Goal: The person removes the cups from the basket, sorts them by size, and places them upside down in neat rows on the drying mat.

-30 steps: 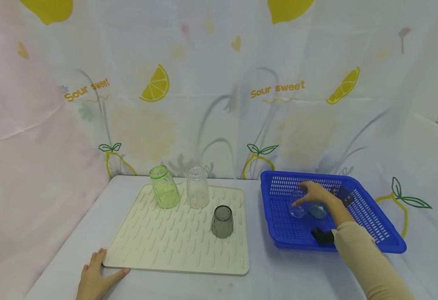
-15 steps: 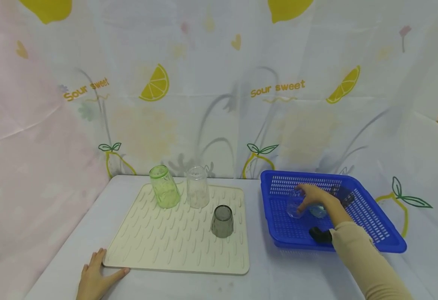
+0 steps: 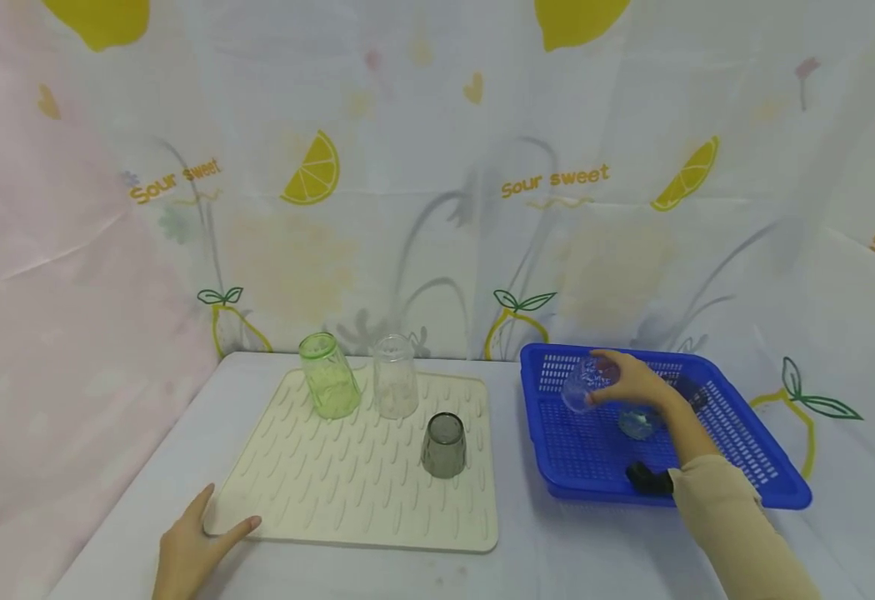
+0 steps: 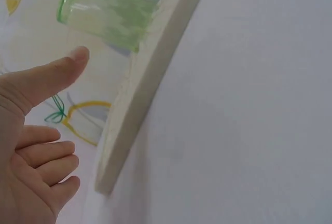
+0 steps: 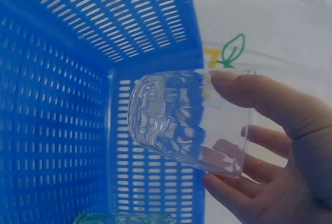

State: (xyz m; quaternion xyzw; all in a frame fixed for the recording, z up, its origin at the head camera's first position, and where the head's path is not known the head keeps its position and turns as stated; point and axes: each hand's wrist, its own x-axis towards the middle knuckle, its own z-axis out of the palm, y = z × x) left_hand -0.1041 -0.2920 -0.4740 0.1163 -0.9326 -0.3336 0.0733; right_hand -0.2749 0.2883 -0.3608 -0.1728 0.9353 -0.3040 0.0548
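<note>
in the right hand (image 3: 632, 383), thumb and fingers curled round it, a clear cup (image 3: 580, 387) tilts over the basket (image 3: 538, 442) below, best lifted high to clear it, while the left hand (image 3: 188, 546), loosely spread, holds nothing, the mat (image 3: 340, 475) just beside it.

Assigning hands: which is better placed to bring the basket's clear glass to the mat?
Probably right: the right hand grips that clear glass at the blue basket, while the left hand holds nothing, across by the near left corner of the mat.
</note>
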